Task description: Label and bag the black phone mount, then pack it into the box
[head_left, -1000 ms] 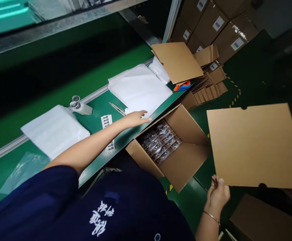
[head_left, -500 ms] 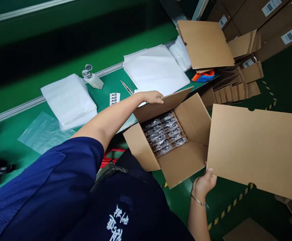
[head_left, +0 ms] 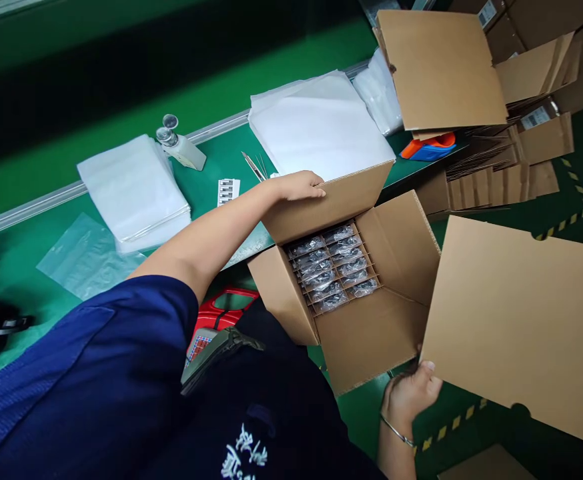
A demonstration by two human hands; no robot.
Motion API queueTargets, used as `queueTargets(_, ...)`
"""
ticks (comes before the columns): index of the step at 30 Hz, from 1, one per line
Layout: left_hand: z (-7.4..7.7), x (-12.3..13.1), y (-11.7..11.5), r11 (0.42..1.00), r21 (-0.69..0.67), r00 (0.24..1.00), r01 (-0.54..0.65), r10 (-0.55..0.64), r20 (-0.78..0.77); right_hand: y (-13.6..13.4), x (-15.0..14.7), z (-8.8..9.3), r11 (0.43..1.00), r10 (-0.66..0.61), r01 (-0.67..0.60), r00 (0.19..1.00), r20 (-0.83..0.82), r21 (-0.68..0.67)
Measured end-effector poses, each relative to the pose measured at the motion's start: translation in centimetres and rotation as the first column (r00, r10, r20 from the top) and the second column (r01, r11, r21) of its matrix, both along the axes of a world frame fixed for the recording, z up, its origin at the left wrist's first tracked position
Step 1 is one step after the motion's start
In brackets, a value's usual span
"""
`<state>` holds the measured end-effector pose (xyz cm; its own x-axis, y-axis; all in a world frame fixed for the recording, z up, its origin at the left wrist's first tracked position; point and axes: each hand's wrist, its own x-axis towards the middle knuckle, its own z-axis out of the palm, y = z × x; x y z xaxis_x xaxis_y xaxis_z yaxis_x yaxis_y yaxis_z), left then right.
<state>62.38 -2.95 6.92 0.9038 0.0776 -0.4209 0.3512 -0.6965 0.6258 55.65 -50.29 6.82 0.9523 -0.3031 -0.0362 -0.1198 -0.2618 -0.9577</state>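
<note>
An open cardboard box (head_left: 359, 347) stands below the bench edge with its flaps spread. Inside it, a cardboard divider grid holds several items in clear plastic bags (head_left: 316, 270); what they are is hard to make out. My left hand (head_left: 302, 186) is closed over the top edge of the box's far flap (head_left: 334, 203), which stands raised. At the lower right, my right hand (head_left: 415, 388) pinches the near corner of a flat cardboard sheet (head_left: 521, 327) with notches in its edges. This sheet is held out beside the box, partly past the picture's right edge.
On the green bench lie two stacks of white sheets (head_left: 316, 127) (head_left: 131, 187), a pump bottle (head_left: 189, 152), tweezers (head_left: 254, 165), a label sheet (head_left: 228, 191) and a clear bag (head_left: 89, 257). More cardboard sheets (head_left: 441, 70) are piled at the back right. A red-handled object (head_left: 229, 300) is under the bench edge.
The cardboard sheet and my right hand have moved slightly down and to the right. The far flap shows more of its face, my left hand still on it. The view has shifted a little.
</note>
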Motion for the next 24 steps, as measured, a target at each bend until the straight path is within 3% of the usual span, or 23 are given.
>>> queueTargets(7,0.5,-0.2,-0.2,0.999,-0.028,0.998,0.022,-0.021,0.056,-0.4,0.0,-0.4,1.000,0.017,-0.017,1.000,0.000,-0.012)
queueTargets(14,-0.1,-0.1,0.0,0.999,-0.032,0.997,0.020,-0.017,0.078,0.3,0.1,-0.1,1.000,-0.010,0.010,1.000,0.009,-0.028)
queueTargets(19,-0.6,0.0,-0.1,1.000,-0.008,0.996,0.013,-0.013,0.085,0.6,0.0,0.1,0.999,-0.013,0.012,1.000,-0.008,-0.035)
queueTargets(24,-0.1,-0.3,-0.8,0.999,0.040,0.995,0.022,-0.026,0.101,0.3,-0.2,0.0,0.999,-0.041,0.041,0.999,-0.015,-0.026)
